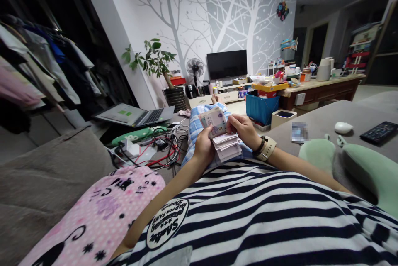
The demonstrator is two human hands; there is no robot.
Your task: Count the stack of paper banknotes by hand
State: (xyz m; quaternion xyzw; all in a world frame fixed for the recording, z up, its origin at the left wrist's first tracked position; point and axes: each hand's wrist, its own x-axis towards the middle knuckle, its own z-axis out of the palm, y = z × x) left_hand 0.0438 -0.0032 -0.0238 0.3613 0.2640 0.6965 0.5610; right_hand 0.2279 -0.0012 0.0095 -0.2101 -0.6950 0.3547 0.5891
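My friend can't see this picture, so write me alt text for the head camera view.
A person's left hand holds banknotes, the right hand at their edge, with pale papers just below. Beyond blue plaid legwear, a dark television faces the viewer; an open laptop sits at left.

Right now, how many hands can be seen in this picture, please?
2. The left hand holds banknotes; the right hand is close to their right edge. I see no other hand.

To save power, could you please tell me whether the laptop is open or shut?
The laptop is open: its lit screen and keyboard show.
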